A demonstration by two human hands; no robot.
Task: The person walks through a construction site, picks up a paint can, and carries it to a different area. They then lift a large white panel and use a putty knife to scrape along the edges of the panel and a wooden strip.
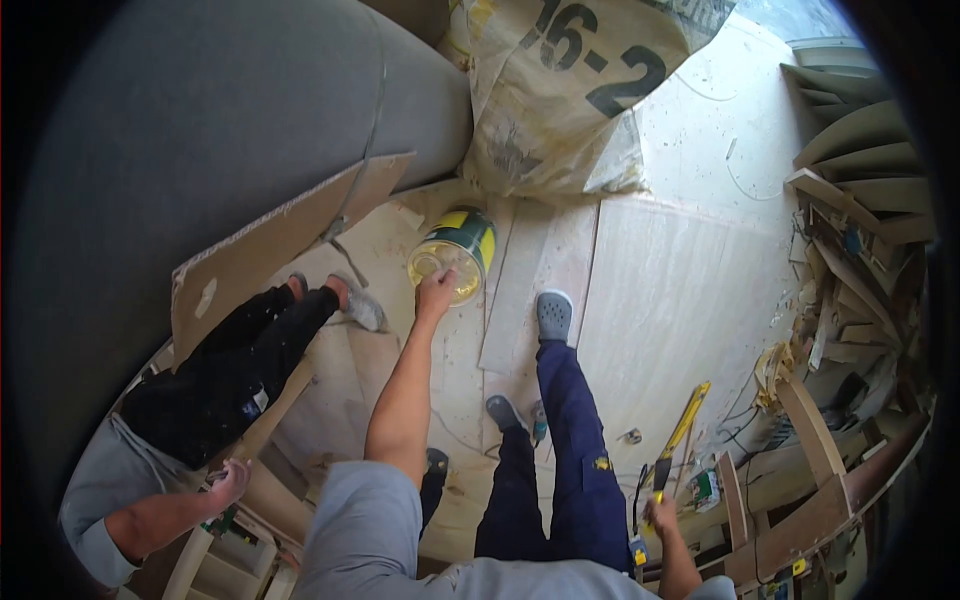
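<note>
Left hand (pixel 437 293): fingertips bunched on the near rim of the round yellow-and-green tin can (pixel 458 245); whether they pinch the rim or only rest on it, I cannot tell; arm at full stretch.
Can sits on the floor directly beyond your fingertips, tipped so its pale yellow top faces you; the printed off-white woven sack (pixel 570 90) lies just behind it.
Right hand (pixel 660 515): closed around the butt of a long yellow-and-black hand tool (pixel 684 428), which points away from the fingers over the floor.

Risks, as judged:
- a rim-only hold on a tilted can could slip; it may roll toward the narrow pale wooden plank (pixel 525 290) beside the fingers, or spill if the lid is loose;
- you are leaning far forward; your grey clog (pixel 554 315) stands near the plank edge, a likely trip point;
- a co-worker's black-trousered leg (pixel 240 360) lies close to the left of the fingers; a rolling can could strike that foot;
- the tool swings unwatched while you look at the can.
</note>
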